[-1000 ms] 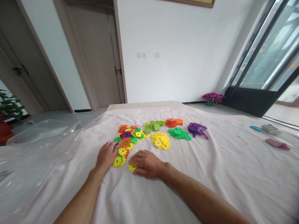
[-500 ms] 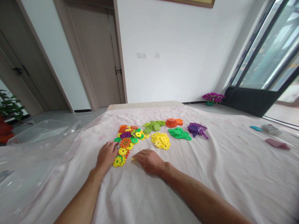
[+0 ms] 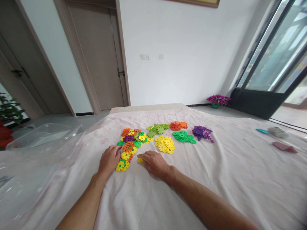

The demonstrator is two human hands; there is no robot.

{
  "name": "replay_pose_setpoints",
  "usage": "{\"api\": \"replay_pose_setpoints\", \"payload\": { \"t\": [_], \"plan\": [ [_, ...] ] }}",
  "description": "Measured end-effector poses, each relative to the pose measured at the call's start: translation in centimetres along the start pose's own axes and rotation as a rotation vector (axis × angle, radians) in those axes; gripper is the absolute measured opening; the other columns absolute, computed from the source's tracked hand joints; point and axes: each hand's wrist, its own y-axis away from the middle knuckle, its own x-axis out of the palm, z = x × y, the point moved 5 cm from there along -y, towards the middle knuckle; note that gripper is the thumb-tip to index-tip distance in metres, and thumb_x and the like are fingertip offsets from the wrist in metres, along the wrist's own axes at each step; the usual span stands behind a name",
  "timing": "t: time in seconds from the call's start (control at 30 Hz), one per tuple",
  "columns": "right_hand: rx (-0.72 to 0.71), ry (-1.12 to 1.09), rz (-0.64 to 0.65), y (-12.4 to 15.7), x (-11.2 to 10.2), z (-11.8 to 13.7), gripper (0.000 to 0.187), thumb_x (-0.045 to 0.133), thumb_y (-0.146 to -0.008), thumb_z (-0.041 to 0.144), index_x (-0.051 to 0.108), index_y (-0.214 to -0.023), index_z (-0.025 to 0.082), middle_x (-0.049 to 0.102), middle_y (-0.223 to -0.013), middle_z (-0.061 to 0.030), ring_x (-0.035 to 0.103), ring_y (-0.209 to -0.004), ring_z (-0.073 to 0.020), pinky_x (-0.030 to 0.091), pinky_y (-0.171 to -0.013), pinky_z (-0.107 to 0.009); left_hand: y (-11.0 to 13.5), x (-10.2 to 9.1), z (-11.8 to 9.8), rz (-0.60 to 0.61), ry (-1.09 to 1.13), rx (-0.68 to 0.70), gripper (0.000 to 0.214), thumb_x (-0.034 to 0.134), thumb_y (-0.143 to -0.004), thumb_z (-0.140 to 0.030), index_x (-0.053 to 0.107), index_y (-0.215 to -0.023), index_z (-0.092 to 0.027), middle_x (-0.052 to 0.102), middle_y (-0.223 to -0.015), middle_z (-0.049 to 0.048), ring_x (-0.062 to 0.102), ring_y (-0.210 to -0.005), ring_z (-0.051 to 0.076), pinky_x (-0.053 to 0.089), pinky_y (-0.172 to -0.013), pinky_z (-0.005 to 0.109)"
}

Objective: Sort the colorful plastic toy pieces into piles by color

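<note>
My left hand (image 3: 109, 160) rests on the cloth at the left edge of a mixed heap of plastic snowflake discs and square lattice pieces (image 3: 129, 146) in yellow, green, orange and purple. Its fingers are apart and grip nothing. To the right of the heap, my right hand (image 3: 153, 162) is closed on a yellow snowflake disc (image 3: 140, 160), partly hidden beneath its fingertips. Beyond that hand lies a pile of yellow discs (image 3: 165, 144). Sorted piles of light green pieces (image 3: 158, 129), orange pieces (image 3: 176, 126), green discs (image 3: 183, 137) and purple pieces (image 3: 201, 133) lie farther back.
A pale flowered cloth (image 3: 216, 166) covers the surface. Clear plastic containers (image 3: 45, 137) stand at the left. On the right lie a folded pink cloth (image 3: 284, 147), a white packet (image 3: 278, 132), a blue item (image 3: 263, 131) and a thin stick (image 3: 248, 142).
My right hand has drawn slightly right, away from the mixed heap, with the yellow disc, and more of the disc shows. My left hand stays in place.
</note>
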Motion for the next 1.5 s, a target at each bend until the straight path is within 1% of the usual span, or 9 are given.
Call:
{"api": "replay_pose_setpoints", "payload": {
  "t": [0.27,0.53,0.87,1.13,1.23,1.33,1.5],
  "plan": [
    [0.011,0.001,0.013,-0.1,-0.1,0.1,0.031,0.046,-0.093,0.015,0.06,-0.12,0.021,0.068,-0.098,-0.0069,0.061,-0.09,-0.0189,0.044,-0.081,-0.029,0.1,-0.1,0.0,0.001,0.005,0.006,0.031,0.045,-0.088,-0.023,0.064,-0.112,-0.022,0.064,-0.118,0.0063,0.059,-0.11,0.02,0.044,-0.094,0.031],
    [0.03,0.024,0.005,-0.1,-0.1,-0.1,0.029,0.049,-0.093,0.018,0.06,-0.12,0.02,0.067,-0.096,-0.0071,0.058,-0.087,-0.0192,0.043,-0.077,-0.029,0.1,0.0,0.0,0.012,0.002,-0.007,0.032,0.044,-0.089,-0.024,0.064,-0.114,-0.022,0.063,-0.119,0.0059,0.058,-0.11,0.02,0.042,-0.096,0.031],
    [0.005,0.033,-0.02,0.1,-0.1,-0.3,0.028,0.048,-0.092,0.016,0.061,-0.117,0.019,0.066,-0.091,-0.0067,0.057,-0.082,-0.0187,0.042,-0.074,-0.03,0.0,0.1,0.1,0.034,0.014,-0.013,0.032,0.045,-0.089,-0.024,0.064,-0.114,-0.022,0.062,-0.121,0.0066,0.057,-0.111,0.02,0.042,-0.097,0.032],
    [0.008,0.035,-0.037,0.1,-0.4,-0.6,0.03,0.043,-0.094,0.017,0.059,-0.12,0.018,0.067,-0.089,-0.007,0.058,-0.08,-0.0187,0.042,-0.073,-0.03,0.1,0.0,0.0,0.022,0.016,-0.006,0.032,0.045,-0.089,-0.024,0.064,-0.115,-0.022,0.063,-0.121,0.0065,0.057,-0.111,0.02,0.042,-0.097,0.031],
    [0.024,0.032,-0.072,0.3,-0.8,-1.1,0.032,0.041,-0.096,0.019,0.058,-0.123,0.018,0.066,-0.087,-0.0069,0.058,-0.08,-0.0185,0.043,-0.074,-0.03,0.0,0.0,0.0,0.027,0.011,-0.002,0.032,0.045,-0.089,-0.024,0.064,-0.115,-0.022,0.063,-0.12,0.0066,0.057,-0.111,0.02,0.042,-0.097,0.031],
    [0.074,0.019,-0.134,0.7,-1.4,-2.2,0.033,0.041,-0.096,0.019,0.057,-0.125,0.019,0.067,-0.089,-0.0072,0.059,-0.083,-0.0184,0.044,-0.076,-0.029,0.0,0.0,0.0,0.028,0.007,0.002,0.032,0.044,-0.089,-0.024,0.064,-0.115,-0.021,0.063,-0.12,0.0068,0.057,-0.111,0.02,0.042,-0.097,0.031],
    [0.22,-0.018,-0.281,1.1,-2.8,-5.3,0.033,0.045,-0.094,0.021,0.06,-0.124,0.021,0.069,-0.105,-0.0087,0.062,-0.096,-0.0201,0.046,-0.087,-0.032,0.0,0.0,0.0,0.038,0.008,-0.01,0.031,0.045,-0.09,-0.025,0.064,-0.114,-0.022,0.063,-0.121,0.0064,0.057,-0.111,0.02,0.042,-0.096,0.032]
  ]
}}
